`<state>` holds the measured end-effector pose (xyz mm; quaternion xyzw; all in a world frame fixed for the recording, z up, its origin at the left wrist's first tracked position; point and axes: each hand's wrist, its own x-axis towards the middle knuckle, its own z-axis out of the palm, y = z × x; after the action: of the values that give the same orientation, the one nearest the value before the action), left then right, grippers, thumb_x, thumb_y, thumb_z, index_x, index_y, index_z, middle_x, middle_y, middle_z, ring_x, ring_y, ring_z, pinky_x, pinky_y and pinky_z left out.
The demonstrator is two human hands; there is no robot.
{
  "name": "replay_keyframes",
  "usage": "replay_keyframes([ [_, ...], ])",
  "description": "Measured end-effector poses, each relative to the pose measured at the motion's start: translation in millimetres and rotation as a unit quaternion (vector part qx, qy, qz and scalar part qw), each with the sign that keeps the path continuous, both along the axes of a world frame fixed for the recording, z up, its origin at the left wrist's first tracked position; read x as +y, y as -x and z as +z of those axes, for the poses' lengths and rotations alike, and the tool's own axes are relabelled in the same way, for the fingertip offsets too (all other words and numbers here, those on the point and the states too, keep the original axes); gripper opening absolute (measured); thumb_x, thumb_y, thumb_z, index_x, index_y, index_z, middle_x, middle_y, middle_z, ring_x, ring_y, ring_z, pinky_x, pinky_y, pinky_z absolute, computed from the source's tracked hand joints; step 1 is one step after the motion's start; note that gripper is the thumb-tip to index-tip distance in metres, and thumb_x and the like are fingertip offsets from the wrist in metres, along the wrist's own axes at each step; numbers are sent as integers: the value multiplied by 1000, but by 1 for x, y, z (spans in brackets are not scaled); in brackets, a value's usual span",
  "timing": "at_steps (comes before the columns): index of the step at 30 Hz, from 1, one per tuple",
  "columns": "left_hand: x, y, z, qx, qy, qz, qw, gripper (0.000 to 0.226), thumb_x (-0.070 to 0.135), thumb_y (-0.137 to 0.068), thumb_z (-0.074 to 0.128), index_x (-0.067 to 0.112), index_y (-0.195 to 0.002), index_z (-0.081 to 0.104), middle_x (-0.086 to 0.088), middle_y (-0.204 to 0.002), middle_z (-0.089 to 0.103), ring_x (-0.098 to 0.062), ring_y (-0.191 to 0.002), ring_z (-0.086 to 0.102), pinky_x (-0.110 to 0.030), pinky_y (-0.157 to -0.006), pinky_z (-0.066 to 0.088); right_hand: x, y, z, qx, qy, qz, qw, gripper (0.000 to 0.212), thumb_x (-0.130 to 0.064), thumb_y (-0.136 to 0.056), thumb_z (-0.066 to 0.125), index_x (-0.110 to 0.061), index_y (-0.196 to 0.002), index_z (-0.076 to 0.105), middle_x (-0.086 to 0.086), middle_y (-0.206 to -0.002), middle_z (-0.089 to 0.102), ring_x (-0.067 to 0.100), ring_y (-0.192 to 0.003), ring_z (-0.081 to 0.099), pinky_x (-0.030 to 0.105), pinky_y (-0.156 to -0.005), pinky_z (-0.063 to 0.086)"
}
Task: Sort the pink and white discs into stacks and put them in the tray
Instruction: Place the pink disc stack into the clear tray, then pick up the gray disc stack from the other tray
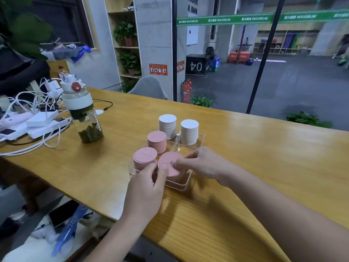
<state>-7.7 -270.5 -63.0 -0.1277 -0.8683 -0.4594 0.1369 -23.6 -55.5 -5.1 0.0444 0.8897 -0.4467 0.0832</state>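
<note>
Left hand (149, 183) and right hand (203, 165) meet from opposite sides at the nearest pink stack (171, 167), which sits in the near right compartment of the clear tray (186, 183). The fingers of both hands are curled in a narrow pinch at the edges of the top discs; the top disc lies slightly tilted and offset from the discs beneath, which suggests that the two-sided hold serves to square the stack, so the discs do not slide apart. How much of the stack each hand actually bears cannot be told.

Just left of this stack stands a second pink stack (145, 157), also in the near part of the tray; a third pink stack (157, 141) stands behind it. Two white stacks occupy the far end: the left white stack (167, 126) and the right white stack (189, 132), on either side of the tray's central divider. Colours are thus kept apart, pink near and white far. No loose discs are visible near the tray, so the sorting appears nearly complete.

The tray rests on the wooden table (245, 148). Well apart to the left stand a water bottle (82, 110) and a tangle of white cables (34, 114).
</note>
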Motion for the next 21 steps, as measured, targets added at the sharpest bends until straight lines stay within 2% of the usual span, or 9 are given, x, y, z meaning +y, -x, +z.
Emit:
replay_keyframes([
  [2,2,5,2,0,15,11,1000,48,53,-110,50,25,-73,60,7,-64,66,-16,-66,65,-48,-67,55,-3,5,1,11,-56,3,998,75,-77,-73,68,-8,-99,79,-2,-71,52,16,-68,43,36,-64,34],
  [6,7,8,10,-6,37,18,999,49,56,-111,50,30,-72,64,11,-62,69,-12,-67,67,-39,-64,52,-7,6,-3,80,-126,-12,989,55,-56,-86,65,-1,-78,66,0,-61,46,17,-59,38,37,-55,33],
  [9,7,1,15,-8,32,10,999,44,46,-113,52,29,-76,66,14,-63,71,-6,-67,68,-32,-63,47,-7,0,-6,113,-131,-14,985,54,-52,-93,66,-2,-73,61,1,-60,42,18,-58,35,36,-54,30],
  [12,3,-8,19,2,32,12,999,34,36,-114,51,30,-85,67,11,-65,72,-8,-70,69,-34,-67,51,0,-6,-7,116,-106,-20,987,60,-62,-98,61,-4,-89,73,-1,-63,47,16,-55,38,32,-53,32],
  [15,0,-15,24,8,36,22,999,25,35,-113,50,32,-92,64,10,-67,70,-9,-70,69,-40,-73,56,11,-22,-5,136,-82,-32,987,62,-63,-100,59,-3,-103,74,2,-71,54,15,-62,42,34,-60,36],
  [17,3,-18,27,21,43,23,999,29,37,-113,49,29,-87,58,7,-66,67,-16,-69,65,-48,-71,56,19,-36,-3,150,-73,-30,986,50,-55,-103,63,-8,-102,77,1,-79,70,11,-67,52,35,-67,45],
  [19,15,-29,33,30,37,3,999,33,34,-113,49,27,-82,55,5,-65,65,-19,-66,64,-51,-67,54,32,-63,2,168,-59,-33,984,30,-45,-105,65,-19,-102,80,-11,-89,77,0,-72,61,30,-76,53],
  [21,35,-43,38,39,34,-31,998,34,32,-114,49,27,-81,55,5,-65,65,-17,-64,63,-48,-65,53,48,-92,4,185,-53,-46,980,20,-37,-106,65,-23,-101,78,-12,-87,77,-1,-69,61,23,-72,51],
])
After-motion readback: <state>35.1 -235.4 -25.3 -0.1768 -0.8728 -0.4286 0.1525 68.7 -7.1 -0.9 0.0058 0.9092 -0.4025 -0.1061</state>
